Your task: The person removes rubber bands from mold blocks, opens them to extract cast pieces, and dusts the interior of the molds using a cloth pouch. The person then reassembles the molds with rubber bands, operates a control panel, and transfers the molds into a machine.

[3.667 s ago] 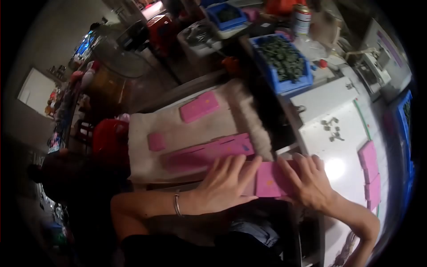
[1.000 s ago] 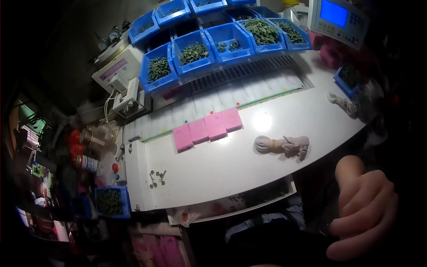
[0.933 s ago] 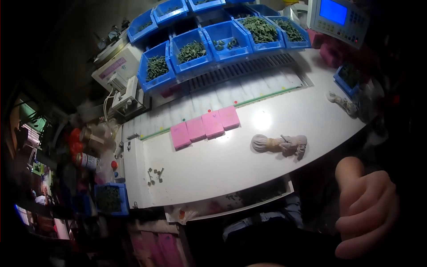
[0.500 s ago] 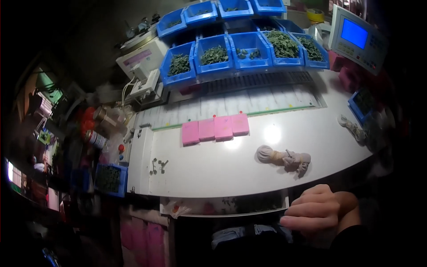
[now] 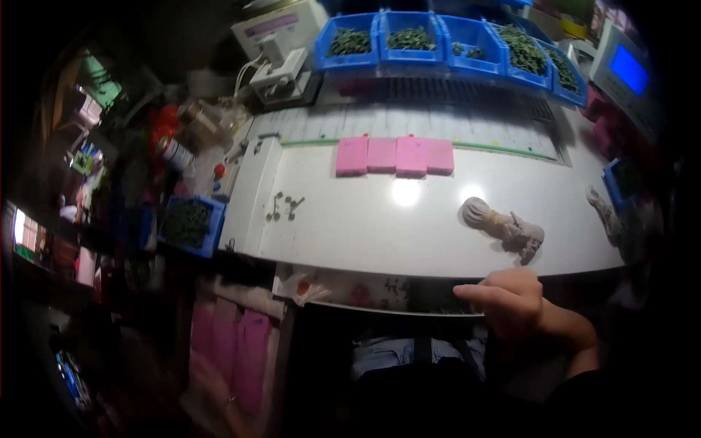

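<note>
My right hand [image 5: 515, 299] is over the table's front edge, at the right end of the drawer. Its fingers are curled in, with one finger reaching left; whatever may be inside the curl is hidden. Just beyond it a bundle of pale cloth-like pieces [image 5: 504, 228], tied with a tan band, lies on the white table [image 5: 350, 226]. At the lower left my left hand [image 5: 213, 387] is dim and smeared by motion, beside long pink blocks [image 5: 252, 358] that stand below table height. Its fingers cannot be made out.
Pink blocks [image 5: 398, 157] sit in a row at the table's back. Behind them, blue bins [image 5: 412, 62] hold small green pieces. Loose green pieces [image 5: 281, 206] lie at left, near another blue bin [image 5: 191, 221]. The drawer [image 5: 350, 301] stands partly out. A screen device [image 5: 626, 73] is at right.
My view has tilted down and shifted left, so the table sits higher in it. My left hand has come into view at the lower left. My right hand stays near the front edge.
</note>
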`<state>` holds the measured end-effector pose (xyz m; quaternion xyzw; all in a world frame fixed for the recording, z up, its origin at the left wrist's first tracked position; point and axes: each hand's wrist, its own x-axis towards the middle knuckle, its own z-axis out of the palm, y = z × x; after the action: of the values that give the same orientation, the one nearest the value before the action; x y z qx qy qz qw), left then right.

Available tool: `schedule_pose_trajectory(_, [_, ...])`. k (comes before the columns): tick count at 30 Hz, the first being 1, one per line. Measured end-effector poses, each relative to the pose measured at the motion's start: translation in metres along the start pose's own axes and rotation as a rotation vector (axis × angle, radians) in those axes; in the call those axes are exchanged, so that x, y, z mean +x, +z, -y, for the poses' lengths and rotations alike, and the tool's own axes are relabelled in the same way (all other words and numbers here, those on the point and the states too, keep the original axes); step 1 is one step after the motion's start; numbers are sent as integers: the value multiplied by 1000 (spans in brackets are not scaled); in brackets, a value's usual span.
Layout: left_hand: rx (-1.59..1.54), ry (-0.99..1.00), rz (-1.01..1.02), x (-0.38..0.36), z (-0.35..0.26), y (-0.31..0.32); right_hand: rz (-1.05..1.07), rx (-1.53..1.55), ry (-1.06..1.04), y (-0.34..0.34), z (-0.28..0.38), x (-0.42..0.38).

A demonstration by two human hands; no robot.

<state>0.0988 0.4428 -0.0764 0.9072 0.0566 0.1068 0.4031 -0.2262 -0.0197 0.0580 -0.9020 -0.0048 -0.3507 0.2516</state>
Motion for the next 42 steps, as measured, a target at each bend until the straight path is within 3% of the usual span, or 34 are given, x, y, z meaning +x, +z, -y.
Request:
schedule_pose_trajectory(1, [-67,43,79,-10,-29,14,20,16,-6,6,0,3])
schedule_pose_trajectory(3, [-273,509,414,-49,-128,53,119,47,-26,17,0,11])
schedule_pose_trajectory(4, [-632,379,695,-64,-143,83,141,61,-45,23,1,14])
schedule_pose_trajectory(5, [-680,408,790,-88,-200,93,145,74,-45,30,1,16])
schedule_pose_trajectory(6, [-658,632,863,-101,-230,113,135,72,-60,37,1,17])
schedule_pose_trajectory(9, [-663,627,1130,-146,-288,159,83,77,-54,46,-7,19])
schedule_pose_trajectory(11, [-653,720,1245,-168,-313,182,-66,79,196,44,-12,19])
schedule_pose_trajectory(14, [-718,748,1370,-191,-329,204,-186,-31,290,33,-26,19])
schedule_pose_trajectory(18, [-712,856,1357,-203,-331,218,-214,-116,326,34,-42,17])
schedule_pose_trajectory(22, [-651,734,1399,-199,-337,223,-180,-16,431,32,-53,16])
schedule_pose_trajectory(24, [-591,859,1290,-192,-335,229,-81,195,569,27,-60,13])
schedule_pose_trajectory(27, [-558,993,1198,-188,-330,234,5,273,650,21,-65,14])
schedule_pose_trajectory(29, [-573,993,1212,-187,-329,235,24,226,628,17,-66,17])
schedule_pose_trajectory(32, [-594,1015,1214,-187,-329,238,85,379,805,14,-67,19])
schedule_pose_trajectory(34, [-601,1034,1207,-185,-330,239,89,22,465,20,-71,16])
schedule_pose_trajectory(37, [-523,1156,1174,-183,-332,239,155,97,550,18,-70,16])
schedule_pose_trajectory(42, [-493,1166,1163,-184,-334,239,180,-106,395,22,-72,15])
